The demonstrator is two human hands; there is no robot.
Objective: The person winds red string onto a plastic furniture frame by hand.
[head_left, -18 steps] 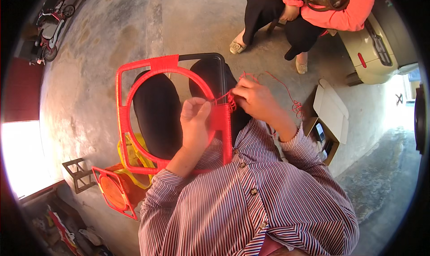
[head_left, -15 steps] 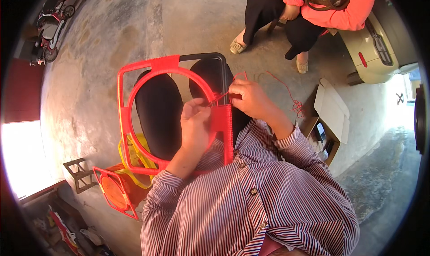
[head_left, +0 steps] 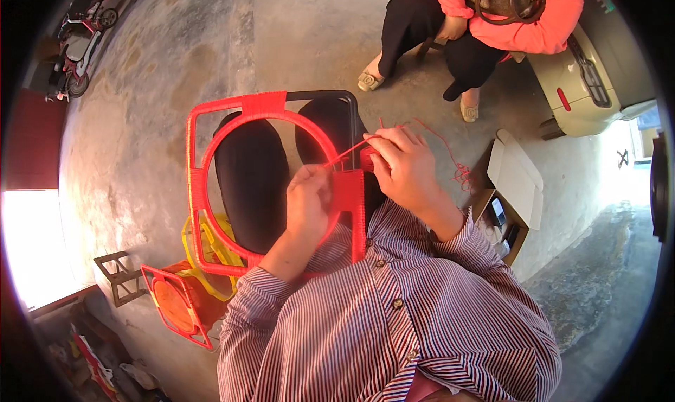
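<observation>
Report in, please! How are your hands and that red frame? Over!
Red cord taut between left hand and right hand. Frame across knees, far-right corner unwrapped. Nothing seen blocking hands.

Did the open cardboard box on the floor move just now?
No, the open cardboard box hasn't moved any way: it sits in the same spot near the beige vehicle.

Across the concrete floor, a seated person has a brown bag in the lap, near a pale car. An open box at right holds a phone. Bikes stand at upper left.
</observation>
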